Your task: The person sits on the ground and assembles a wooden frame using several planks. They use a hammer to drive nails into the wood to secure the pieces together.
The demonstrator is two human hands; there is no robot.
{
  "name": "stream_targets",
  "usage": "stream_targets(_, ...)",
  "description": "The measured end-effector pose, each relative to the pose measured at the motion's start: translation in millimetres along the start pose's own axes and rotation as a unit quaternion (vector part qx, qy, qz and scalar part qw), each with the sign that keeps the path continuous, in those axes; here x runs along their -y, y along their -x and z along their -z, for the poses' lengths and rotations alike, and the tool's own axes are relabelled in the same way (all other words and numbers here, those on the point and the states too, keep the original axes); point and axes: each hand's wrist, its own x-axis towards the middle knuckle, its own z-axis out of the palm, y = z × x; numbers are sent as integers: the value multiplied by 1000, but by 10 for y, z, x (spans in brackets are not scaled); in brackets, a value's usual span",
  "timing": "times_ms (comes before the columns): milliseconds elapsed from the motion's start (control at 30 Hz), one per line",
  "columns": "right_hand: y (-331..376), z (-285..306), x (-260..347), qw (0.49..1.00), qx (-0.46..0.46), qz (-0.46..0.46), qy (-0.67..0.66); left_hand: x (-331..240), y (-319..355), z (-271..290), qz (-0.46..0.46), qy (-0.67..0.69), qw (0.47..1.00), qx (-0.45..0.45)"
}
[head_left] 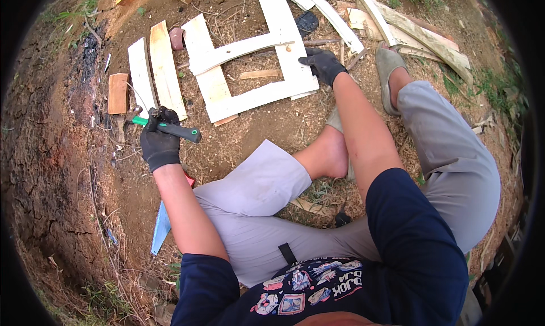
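Observation:
My left hand [160,139], in a black glove, is closed around a hammer [180,132] with a green and black handle. The hammer's head, at the left end, is partly hidden. A pale wooden frame [293,65] lies on the ground ahead of me. Two upright boards and two cross slats make it up, the upper slat [244,49] slightly curved. My right hand [325,66], gloved too, grips the right edge of the frame's right board; part of its fingertips is hard to make out.
Loose boards [163,65] and a short wood block [118,93] lie left of the frame. More planks [420,39] are piled at the far right, near my sandalled foot [390,70]. A saw with a blue blade [161,228] rests beside my left forearm. Twigs and shavings litter the soil.

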Motion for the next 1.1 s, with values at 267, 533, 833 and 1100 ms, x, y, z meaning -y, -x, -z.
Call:
stream_targets(267,39,18,46,999,-6,23,23,63,74,-140,-12,-22,999,-34)
stream_targets(533,226,-39,166,991,-17,30,128,88,166,-229,-12,-23,999,-19)
stream_targets(833,2,78,35,999,13,16,29,159,116,-279,-3,-32,999,-19)
stream_targets(1100,230,-82,138,994,-3,27,103,70,178,-231,-17,-43,999,-19)
